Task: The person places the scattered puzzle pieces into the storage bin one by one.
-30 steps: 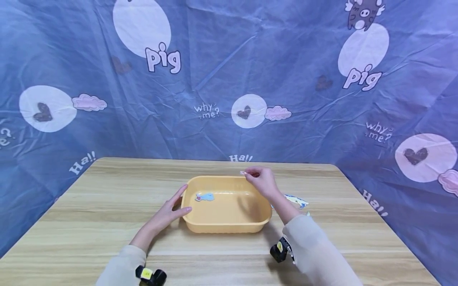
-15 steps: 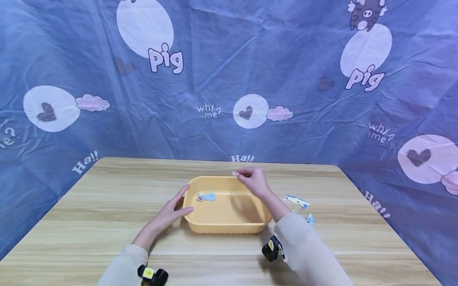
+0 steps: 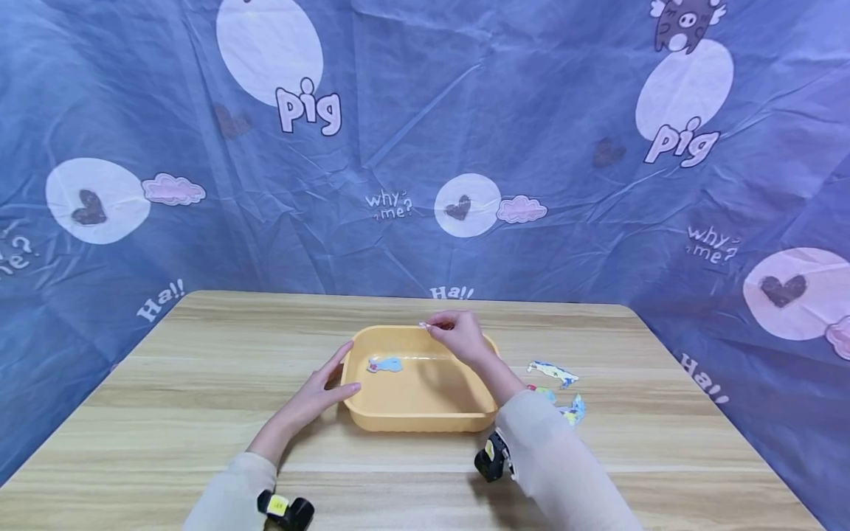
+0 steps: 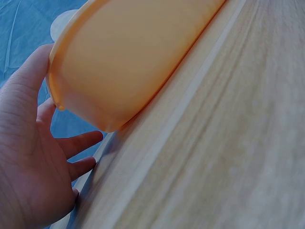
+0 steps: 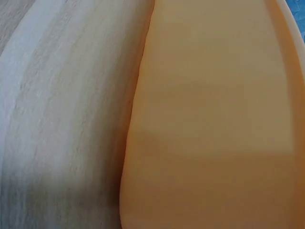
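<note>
The left hand [image 3: 314,398] rests at the left end of a yellow plastic basin [image 3: 418,422], thumb on its rim and index finger stretched along the far corner. In the left wrist view, the other fingers [image 4: 81,143] reach straight beneath the basin's outer wall, close to the table. Over the basin's far rim, the right hand [image 3: 461,339] pinches a small flat whitish piece [image 3: 423,325] between thumb and fingertips. Inside the basin lies a flat light-blue cutout piece [image 3: 385,365] with a red spot. The right wrist view shows only the basin's wall and the wooden table; the right hand is outside it.
Right of the basin, several flat colourful cutout pieces lie on the wooden table [image 3: 166,383]: a blue-and-white one [image 3: 554,372], and a light-blue and yellow one [image 3: 575,411] nearer the right sleeve [image 3: 564,457]. A printed blue cloth [image 3: 412,147] hangs behind the table.
The right hand has moved left along the basin's far rim, still pinching the small piece. Its arm now uncovers more of the pieces on the right. The left hand stays at the basin.
</note>
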{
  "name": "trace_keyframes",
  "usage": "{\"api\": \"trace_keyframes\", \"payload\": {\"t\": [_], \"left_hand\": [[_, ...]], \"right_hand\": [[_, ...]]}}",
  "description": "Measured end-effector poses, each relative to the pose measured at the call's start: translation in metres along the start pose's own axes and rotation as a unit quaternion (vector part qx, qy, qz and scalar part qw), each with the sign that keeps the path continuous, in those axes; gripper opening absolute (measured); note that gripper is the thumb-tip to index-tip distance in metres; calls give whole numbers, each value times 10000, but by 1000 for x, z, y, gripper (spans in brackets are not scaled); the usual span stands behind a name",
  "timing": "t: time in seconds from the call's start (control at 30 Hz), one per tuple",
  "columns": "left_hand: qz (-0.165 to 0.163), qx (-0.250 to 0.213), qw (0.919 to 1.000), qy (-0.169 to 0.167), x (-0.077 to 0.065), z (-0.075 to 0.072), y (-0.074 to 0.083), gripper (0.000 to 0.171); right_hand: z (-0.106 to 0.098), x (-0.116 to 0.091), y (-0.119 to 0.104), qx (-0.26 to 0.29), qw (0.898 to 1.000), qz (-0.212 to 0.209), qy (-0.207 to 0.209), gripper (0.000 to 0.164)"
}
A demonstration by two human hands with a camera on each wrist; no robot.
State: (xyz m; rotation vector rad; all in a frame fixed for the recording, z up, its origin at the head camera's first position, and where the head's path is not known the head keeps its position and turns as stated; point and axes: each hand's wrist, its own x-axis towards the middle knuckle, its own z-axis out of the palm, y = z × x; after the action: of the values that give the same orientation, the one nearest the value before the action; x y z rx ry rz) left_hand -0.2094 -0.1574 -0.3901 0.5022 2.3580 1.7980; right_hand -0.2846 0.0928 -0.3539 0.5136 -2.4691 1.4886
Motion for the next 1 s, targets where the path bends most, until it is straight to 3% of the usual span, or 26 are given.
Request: {"api": "trace_keyframes", "payload": {"t": [0.47,0.77,1.0], "left_hand": [[21,-81,10000,-7,3,0,-8,71],[-141,-25,9999,-26,1,0,0,71],[-24,-140,9999,-21,6,-2,-14,72]], "right_hand": [[11,-2,5,169,9979,401,-481,8],[19,-4,17,-24,9973,293,-666,7],[23,-6,17,-70,9955,386,-863,9]]}}
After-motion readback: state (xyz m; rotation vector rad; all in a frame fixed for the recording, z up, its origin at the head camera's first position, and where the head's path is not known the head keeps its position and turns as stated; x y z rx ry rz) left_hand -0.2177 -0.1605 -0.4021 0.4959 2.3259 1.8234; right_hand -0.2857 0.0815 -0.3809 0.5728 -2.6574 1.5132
